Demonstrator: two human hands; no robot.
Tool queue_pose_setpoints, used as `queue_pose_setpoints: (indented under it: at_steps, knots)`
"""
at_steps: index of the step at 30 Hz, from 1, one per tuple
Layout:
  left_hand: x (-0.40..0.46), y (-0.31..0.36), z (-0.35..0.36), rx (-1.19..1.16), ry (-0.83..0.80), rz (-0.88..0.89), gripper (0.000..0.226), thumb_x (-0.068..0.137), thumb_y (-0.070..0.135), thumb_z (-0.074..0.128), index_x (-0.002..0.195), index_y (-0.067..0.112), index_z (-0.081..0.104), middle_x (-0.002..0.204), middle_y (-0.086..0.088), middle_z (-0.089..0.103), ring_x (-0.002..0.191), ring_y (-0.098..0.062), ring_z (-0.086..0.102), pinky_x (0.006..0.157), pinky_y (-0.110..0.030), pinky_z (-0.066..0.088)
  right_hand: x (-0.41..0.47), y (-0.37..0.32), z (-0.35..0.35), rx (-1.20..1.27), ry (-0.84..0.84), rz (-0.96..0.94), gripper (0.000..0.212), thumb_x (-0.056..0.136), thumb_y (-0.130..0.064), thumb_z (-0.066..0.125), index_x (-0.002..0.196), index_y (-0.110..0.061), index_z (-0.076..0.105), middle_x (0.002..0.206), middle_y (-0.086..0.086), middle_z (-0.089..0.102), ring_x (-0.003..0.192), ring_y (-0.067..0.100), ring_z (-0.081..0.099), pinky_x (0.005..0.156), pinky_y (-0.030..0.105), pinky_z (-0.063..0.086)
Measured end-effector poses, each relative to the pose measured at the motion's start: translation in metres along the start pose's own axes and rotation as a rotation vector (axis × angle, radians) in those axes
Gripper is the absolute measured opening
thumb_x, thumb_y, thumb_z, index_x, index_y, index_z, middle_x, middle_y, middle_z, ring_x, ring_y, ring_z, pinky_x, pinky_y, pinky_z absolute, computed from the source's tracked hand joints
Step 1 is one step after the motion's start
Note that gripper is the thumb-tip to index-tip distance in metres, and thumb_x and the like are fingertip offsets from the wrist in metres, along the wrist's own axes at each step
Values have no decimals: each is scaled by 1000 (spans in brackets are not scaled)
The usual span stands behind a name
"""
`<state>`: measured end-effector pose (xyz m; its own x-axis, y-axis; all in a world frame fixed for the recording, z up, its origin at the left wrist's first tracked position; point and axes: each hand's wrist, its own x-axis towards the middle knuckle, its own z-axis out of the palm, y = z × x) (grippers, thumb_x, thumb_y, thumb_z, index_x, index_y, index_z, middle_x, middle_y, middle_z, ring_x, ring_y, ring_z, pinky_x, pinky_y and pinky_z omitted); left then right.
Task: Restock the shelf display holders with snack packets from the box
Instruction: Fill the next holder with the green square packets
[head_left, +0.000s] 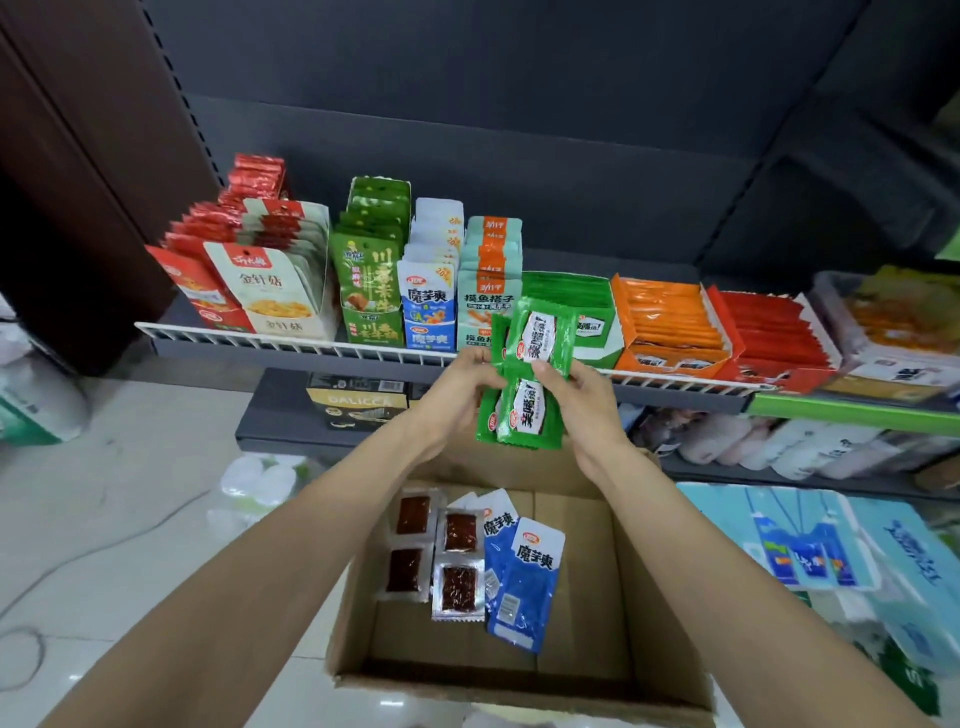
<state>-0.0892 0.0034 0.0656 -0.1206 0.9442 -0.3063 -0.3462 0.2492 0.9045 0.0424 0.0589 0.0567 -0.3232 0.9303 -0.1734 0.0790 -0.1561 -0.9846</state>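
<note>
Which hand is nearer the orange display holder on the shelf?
Right. The right hand grips the green packets just left of and below the orange display holder; the left hand holds them from the far side.

On the shelf, the cream packets at the left read 金针菇. To their right, the green packets carry 川香 in tall characters, the rest too small to read. Right of those, the blue-and-white packets read 魔芋爽, with "20" on a yellow corner tag. The next, pale teal packets read 摸鱼搭子. Below the shelf, a dark carton reads DALICCA. In the cardboard box, two blue packets also read 魔芋爽. The print on the green packets held in the hands is blurred.
</note>
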Motion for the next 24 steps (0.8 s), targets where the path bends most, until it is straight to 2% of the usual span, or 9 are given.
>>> queue_pose_setpoints:
  at_steps: [3, 5, 8, 11, 13, 15, 17, 20, 24]
  knots:
    - [12, 5, 6, 215, 62, 39, 52, 81, 24, 68, 123, 8, 40, 114, -8, 62, 101, -20, 62, 94, -40, 50, 11, -2, -4, -19, 22, -19, 13, 92, -21, 59, 101, -15, 66, 105, 3, 70, 90, 15, 67, 79, 33, 56]
    - [22, 7, 11, 453, 98, 148, 47, 89, 19, 64, 129, 7, 42, 125, -10, 60, 114, -23, 58, 99, -35, 45, 22, 0, -10, -135, 25, 14, 25, 90, -29, 61, 111, -15, 63, 112, 3, 68, 98, 16, 65, 86, 38, 54]
    - [44, 21, 20, 881, 140, 269, 51, 93, 16, 57, 139, 6, 39, 142, -12, 46, 130, -25, 44, 106, -31, 33, 42, -5, -27, -369, 114, -53, 84, 72, -42, 76, 140, -18, 34, 133, 5, 52, 123, 23, 49, 102, 44, 43]
    - [72, 42, 37, 1294, 29, 356, 44, 96, 14, 52, 137, 9, 38, 118, -16, 61, 103, -29, 61, 91, -39, 47, 62, -28, -51, -742, 254, -354, 111, 68, -24, 83, 150, -28, 8, 144, 7, 32, 133, 20, 30, 103, 33, 34]
    - [94, 54, 51, 1485, -10, 393, 37, 95, 8, 49, 129, 9, 35, 96, -9, 62, 85, -28, 62, 72, -40, 49, 83, -40, -66, -974, 169, -532, 98, 72, -17, 80, 149, -28, 19, 140, 7, 39, 130, 23, 36, 105, 36, 34]
    - [117, 63, 60, 1605, -8, 398, 31, 94, 5, 46, 121, 11, 31, 89, -4, 59, 78, -28, 59, 64, -40, 47, 110, -45, -77, -1058, 7, -515, 62, 78, -13, 73, 135, -17, 48, 124, 8, 52, 119, 27, 48, 101, 40, 39]
    - [137, 65, 64, 1666, 11, 386, 24, 96, 10, 45, 117, 11, 32, 91, -9, 60, 74, -29, 57, 62, -39, 45, 132, -49, -86, -1135, -31, -450, 35, 83, -16, 68, 116, -9, 59, 110, 10, 58, 106, 29, 55, 89, 41, 44]
    - [160, 62, 67, 1703, 115, 341, 26, 97, 19, 47, 120, 10, 36, 100, -13, 63, 85, -33, 60, 65, -38, 44, 156, -44, -95, -1128, 3, -400, 30, 87, -21, 65, 113, -9, 59, 108, 9, 60, 100, 26, 57, 82, 37, 46]
    - [180, 53, 70, 1922, 195, 239, 39, 87, -8, 51, 122, 8, 46, 107, -12, 63, 98, -32, 63, 67, -37, 43, 177, -20, -90, -1030, -57, -321, 33, 89, -20, 62, 118, -5, 57, 117, 14, 59, 106, 28, 57, 87, 36, 45]
